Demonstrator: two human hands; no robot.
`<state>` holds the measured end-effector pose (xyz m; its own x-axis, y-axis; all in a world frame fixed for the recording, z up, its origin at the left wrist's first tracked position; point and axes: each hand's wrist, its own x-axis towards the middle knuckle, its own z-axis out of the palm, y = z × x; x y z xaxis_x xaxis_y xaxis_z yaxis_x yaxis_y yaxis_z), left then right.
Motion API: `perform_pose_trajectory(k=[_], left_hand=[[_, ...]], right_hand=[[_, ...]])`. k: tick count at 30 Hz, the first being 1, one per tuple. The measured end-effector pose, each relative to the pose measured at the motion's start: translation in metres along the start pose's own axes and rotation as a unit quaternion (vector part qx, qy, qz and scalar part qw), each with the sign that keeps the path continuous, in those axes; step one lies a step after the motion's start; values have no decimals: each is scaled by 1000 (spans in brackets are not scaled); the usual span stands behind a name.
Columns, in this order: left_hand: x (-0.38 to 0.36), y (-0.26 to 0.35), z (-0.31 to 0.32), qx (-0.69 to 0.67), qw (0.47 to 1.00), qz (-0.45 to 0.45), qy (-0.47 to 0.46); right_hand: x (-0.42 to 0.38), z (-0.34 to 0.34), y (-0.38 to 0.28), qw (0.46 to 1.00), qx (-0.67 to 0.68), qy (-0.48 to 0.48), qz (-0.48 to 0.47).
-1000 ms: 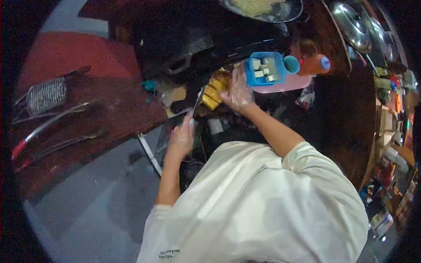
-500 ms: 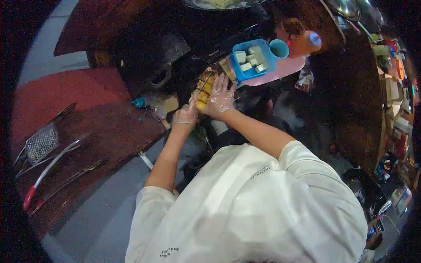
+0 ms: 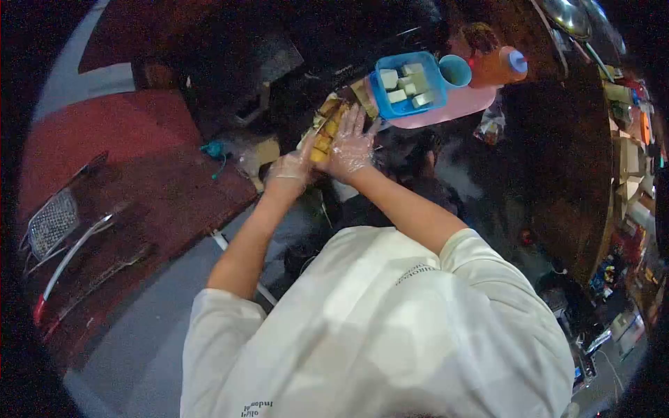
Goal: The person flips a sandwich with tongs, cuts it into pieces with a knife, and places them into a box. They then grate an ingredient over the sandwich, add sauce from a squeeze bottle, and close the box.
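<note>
Yellow-brown food, scored or cut into blocks, lies in front of me between my two hands. My left hand, in a clear plastic glove, is closed with its index finger pointing forward along a thin knife; the handle is hidden in the hand. The blade runs along the left side of the food. My right hand, gloved the same way, lies flat against the food's right side with fingers stretched forward. What lies under the food is too dark to make out.
Ahead to the right, a blue container of white blocks, a blue-green cup and an orange bottle stand on a pink tray. A metal grater and red-handled tongs lie on the left table.
The knife and my left hand have shifted left across the food, whose left part now looks separated. My right hand stays on the food. The whole view has shifted slightly.
</note>
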<state>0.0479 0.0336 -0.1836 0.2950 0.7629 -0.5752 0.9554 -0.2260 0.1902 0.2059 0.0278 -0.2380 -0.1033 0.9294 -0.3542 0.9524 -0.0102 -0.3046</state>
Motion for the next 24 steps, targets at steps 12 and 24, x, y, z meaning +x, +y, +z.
perform_pose_trajectory(k=[12,24], left_hand=[[-12,-45,88,20,997,-13,74],[-7,-50,94,-6,997,-12,72]], right_hand=[[1,17,-1,998,20,60,-18],[3,19,-5,996,-11,92,-17]])
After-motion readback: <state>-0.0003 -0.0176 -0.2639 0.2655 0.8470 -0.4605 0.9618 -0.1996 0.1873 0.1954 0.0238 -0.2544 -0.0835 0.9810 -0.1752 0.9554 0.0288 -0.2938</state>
